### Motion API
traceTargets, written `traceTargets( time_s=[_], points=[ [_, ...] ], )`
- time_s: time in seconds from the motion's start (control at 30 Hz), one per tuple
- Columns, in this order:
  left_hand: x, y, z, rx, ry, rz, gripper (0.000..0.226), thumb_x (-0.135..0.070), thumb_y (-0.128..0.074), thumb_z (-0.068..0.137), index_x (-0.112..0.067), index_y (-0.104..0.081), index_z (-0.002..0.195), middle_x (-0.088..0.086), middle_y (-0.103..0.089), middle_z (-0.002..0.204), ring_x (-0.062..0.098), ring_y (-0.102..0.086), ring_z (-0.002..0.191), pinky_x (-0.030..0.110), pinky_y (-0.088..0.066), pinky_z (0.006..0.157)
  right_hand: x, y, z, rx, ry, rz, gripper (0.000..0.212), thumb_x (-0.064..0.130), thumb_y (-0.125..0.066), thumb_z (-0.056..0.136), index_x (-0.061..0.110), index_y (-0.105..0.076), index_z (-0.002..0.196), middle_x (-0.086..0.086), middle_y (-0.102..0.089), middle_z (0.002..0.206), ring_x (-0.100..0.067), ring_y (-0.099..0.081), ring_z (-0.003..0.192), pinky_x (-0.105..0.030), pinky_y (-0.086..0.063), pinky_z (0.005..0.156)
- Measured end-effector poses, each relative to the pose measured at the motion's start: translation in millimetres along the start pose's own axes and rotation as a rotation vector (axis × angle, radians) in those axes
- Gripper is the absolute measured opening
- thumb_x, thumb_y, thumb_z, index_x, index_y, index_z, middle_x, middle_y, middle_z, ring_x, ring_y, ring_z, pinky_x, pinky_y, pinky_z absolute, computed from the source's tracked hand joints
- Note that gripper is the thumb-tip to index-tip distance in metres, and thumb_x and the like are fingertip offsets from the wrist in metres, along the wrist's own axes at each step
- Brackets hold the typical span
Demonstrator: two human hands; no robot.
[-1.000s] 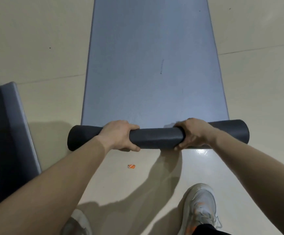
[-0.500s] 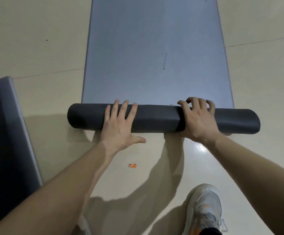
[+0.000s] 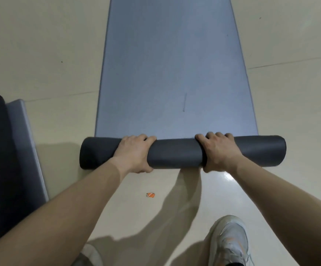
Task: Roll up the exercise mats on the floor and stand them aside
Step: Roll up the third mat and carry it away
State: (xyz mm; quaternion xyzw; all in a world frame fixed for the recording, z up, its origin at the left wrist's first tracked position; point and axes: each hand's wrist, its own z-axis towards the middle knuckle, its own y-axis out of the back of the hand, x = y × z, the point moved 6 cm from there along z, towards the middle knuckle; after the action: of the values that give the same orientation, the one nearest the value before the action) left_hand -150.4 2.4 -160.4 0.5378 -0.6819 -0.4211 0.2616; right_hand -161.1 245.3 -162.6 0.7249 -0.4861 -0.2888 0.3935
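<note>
On mat roll [image 3: 176, 153], both hands' grip closed

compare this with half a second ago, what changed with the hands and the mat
Both hands went from lying flat with fingers spread on the roll to gripping it: left hand and right hand now curl their fingers over its far side. The roll looks thicker. The flat part of the mat, the orange scrap on the floor and the second mat at left stayed put.

Matt, seemingly foam mat [image 3: 175, 73] on smooth, glossy floor [image 3: 40, 45].
</note>
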Motion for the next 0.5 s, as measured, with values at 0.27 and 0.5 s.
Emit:
traceTargets(
  time_s=[0.27, 0.5],
  points=[
    [1, 1, -8, 0.372, 0.028, -0.213, 0.092, -0.063, -0.089, 0.056, -0.046, -0.050, 0.138, -0.010, -0.067, 0.119, 0.020, -0.060, 0.107, 0.038, -0.049, 0.090, 21, -45, -69, -0.174, -0.120, 0.058, 0.124, 0.053, -0.090, 0.058, 0.026, -0.020, 0.157, -0.009, -0.032, 0.158, -0.033, -0.028, 0.149, -0.064, -0.009, 0.120],
    [-15, -25, -64, -0.154, 0.259, 0.050, 0.104, -0.079, -0.044, 0.088, -0.022, 0.000, 0.164, 0.013, -0.003, 0.171, 0.045, -0.003, 0.155, 0.067, -0.006, 0.120, -3, -13, -16, -0.026, -0.063, 0.264, 0.112, 0.063, -0.082, 0.059, 0.036, -0.027, 0.153, 0.001, -0.043, 0.148, -0.025, -0.037, 0.140, -0.057, -0.019, 0.118]
  ],
)
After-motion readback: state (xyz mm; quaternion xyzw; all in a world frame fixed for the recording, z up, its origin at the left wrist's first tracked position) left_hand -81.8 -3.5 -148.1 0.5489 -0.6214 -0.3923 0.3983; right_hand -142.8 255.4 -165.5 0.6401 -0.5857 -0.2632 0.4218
